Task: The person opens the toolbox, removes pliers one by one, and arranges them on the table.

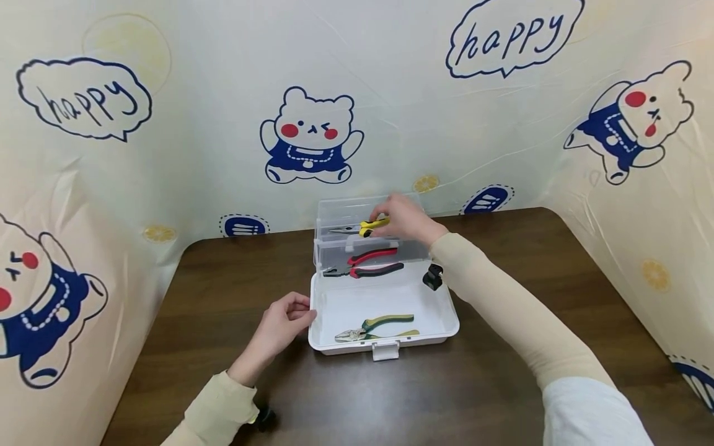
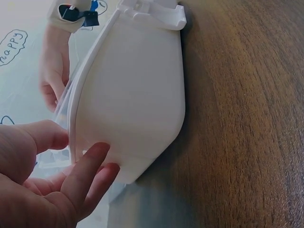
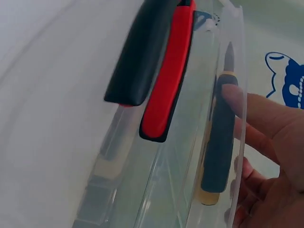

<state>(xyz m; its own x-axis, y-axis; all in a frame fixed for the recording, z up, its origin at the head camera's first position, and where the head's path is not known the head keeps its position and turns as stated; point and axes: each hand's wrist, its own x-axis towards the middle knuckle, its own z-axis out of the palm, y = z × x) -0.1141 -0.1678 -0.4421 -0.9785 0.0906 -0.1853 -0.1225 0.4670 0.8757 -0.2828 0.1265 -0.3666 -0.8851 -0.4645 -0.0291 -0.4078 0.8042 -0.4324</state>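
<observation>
A white toolbox [image 1: 385,303] with a clear upper section lies open on the table. My left hand [image 1: 284,322] holds its left rim; in the left wrist view the thumb is at the edge and the fingers [image 2: 88,168] touch the outer wall. My right hand [image 1: 406,218] grips yellow-and-dark-handled long-nose pliers [image 1: 362,228] at the clear rear compartment. In the right wrist view, the thumb lies on their dark handle [image 3: 221,137]. Red-and-black pliers [image 1: 368,263] lie in the clear tray in front. Green-and-yellow combination pliers [image 1: 385,325] lie in the white base.
The toolbox stands on a dark brown wooden table [image 1: 234,272]. A cloth [image 1: 223,155] printed with bears hangs behind and at both sides. The box's front latch [image 1: 385,352] hangs down. Each wrist wears a small black device, such as the right one [image 1: 432,277].
</observation>
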